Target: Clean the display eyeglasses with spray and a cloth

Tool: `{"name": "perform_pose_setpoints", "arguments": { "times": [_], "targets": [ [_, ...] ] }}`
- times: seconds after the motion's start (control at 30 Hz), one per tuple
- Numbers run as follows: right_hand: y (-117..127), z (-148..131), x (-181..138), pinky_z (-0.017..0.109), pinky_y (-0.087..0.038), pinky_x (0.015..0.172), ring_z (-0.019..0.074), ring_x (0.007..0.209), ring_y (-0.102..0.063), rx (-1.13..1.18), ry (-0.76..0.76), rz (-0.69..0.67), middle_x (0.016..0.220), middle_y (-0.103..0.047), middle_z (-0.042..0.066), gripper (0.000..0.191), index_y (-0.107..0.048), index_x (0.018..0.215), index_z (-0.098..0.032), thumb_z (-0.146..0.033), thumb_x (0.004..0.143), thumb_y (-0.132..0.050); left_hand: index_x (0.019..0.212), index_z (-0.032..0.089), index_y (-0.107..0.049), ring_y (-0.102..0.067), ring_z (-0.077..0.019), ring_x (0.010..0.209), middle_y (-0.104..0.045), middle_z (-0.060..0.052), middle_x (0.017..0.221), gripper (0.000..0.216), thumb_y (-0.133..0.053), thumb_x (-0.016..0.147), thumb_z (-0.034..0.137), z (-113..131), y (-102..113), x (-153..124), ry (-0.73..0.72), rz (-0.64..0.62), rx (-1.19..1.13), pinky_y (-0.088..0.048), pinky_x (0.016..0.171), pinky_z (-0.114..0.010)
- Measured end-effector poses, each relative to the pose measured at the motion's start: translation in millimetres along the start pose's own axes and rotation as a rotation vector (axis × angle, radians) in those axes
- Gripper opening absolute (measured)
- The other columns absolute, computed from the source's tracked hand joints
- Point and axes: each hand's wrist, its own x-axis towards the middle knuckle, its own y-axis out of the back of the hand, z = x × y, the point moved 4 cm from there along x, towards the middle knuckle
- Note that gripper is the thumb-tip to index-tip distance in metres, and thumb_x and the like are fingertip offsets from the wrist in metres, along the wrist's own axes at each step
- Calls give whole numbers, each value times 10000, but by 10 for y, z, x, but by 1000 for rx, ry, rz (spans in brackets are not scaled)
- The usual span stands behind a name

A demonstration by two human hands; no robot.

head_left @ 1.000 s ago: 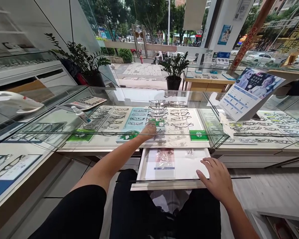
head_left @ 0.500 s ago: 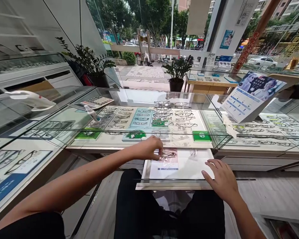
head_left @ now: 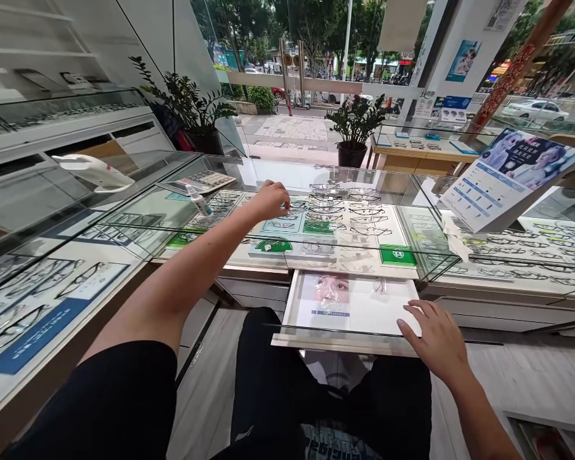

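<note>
My left hand (head_left: 271,199) reaches out over the glass top of the display case (head_left: 412,220), above rows of eyeglass frames (head_left: 349,217). Its fingers are curled in a pinch; what they hold blends with the frames under the glass. My right hand (head_left: 436,338) rests flat with fingers spread on the front right corner of a pulled-out white tray (head_left: 345,342). On the tray lie a leaflet with a printed face (head_left: 330,291), covered by a clear wrapper, and a small clear item (head_left: 379,285).
A spray bottle (head_left: 200,201) and a calculator (head_left: 206,181) stand on the glass to the left of my left hand. A tilted price board (head_left: 503,176) sits at the right. More glass cases run along the left (head_left: 52,281). Potted plants (head_left: 352,131) stand behind.
My left hand went from inside the case to the leaflet on the tray, then up and forward over the glass top. My right hand stayed on the tray's corner.
</note>
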Motion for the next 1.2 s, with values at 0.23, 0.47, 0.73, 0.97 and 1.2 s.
{"name": "perform_pose_setpoints", "arguments": {
  "times": [0.23, 0.47, 0.73, 0.97, 1.2],
  "targets": [
    [14, -23, -48, 588, -564, 1088, 383, 1336, -697, -9, -15, -1, 1414, -797, 147, 645, -827, 1292, -188, -645, 1142, -396, 766, 232, -775, -647, -371, 1269, -860, -111, 1038, 163, -657, 811, 336, -88, -199, -69, -29, -41, -31, -360, 1174, -596],
    [16, -21, -54, 616, -552, 1131, 397, 1384, -672, 18, -40, -63, 1458, -776, 153, 669, -818, 1322, -208, -675, 1132, -379, 806, 233, -806, -663, -391, 1255, -863, -118, 1104, 228, -642, 853, 383, -75, -285, -156, -55, -40, -8, -393, 1144, -593],
    [74, 75, 79, 657, -463, 1294, 406, 1604, -530, 149, -80, -463, 1719, -594, 139, 789, -698, 1544, -252, -807, 1080, -383, 1047, 226, -831, -547, -442, 1467, -723, -153, 1507, 325, -678, 874, 455, -78, -227, -345, -9, 22, 23, -371, 1229, -651],
    [-109, -601, 985, 593, -424, 1323, 381, 1655, -456, 241, 231, -538, 1737, -556, 172, 672, -651, 1574, -234, -688, 1114, -466, 1316, 169, -696, -585, -402, 1387, -697, -208, 1422, 400, -508, 1006, 337, -537, -354, -656, 452, 209, -137, -430, 1237, -588],
    [-926, -1244, 2397, 549, -400, 1316, 367, 1563, -517, 138, 247, -327, 1630, -631, 241, 406, -732, 1415, -97, -337, 1116, -596, 1244, 208, -685, -576, -401, 1367, -676, -214, 1415, 351, -425, 1014, 262, -873, -678, -705, 675, 157, -155, -481, 1171, -556]
  ]
}}
